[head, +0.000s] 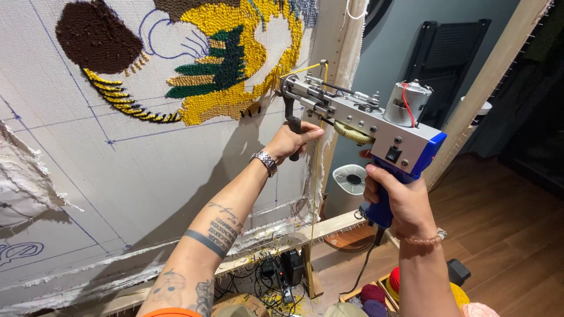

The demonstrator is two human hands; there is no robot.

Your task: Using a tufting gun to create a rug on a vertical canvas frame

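Observation:
A tufting gun [376,120] with a silver body, blue handle and grey motor is held up against a white cloth [147,170] stretched on a wooden frame. My right hand [396,196] grips the blue rear handle. My left hand [292,141] holds the black front grip near the needle. The gun's tip meets the cloth at the edge of a yellow tufted area [235,97] with green and brown patches. A yellow yarn strand [316,170] hangs down from the gun.
The wooden frame post [338,41] stands right of the cloth, a slanted beam [487,82] further right. Cables and a power strip [282,273] lie under the frame. Yarn balls [388,293] sit on the wood floor; a small white fan [351,179] stands behind.

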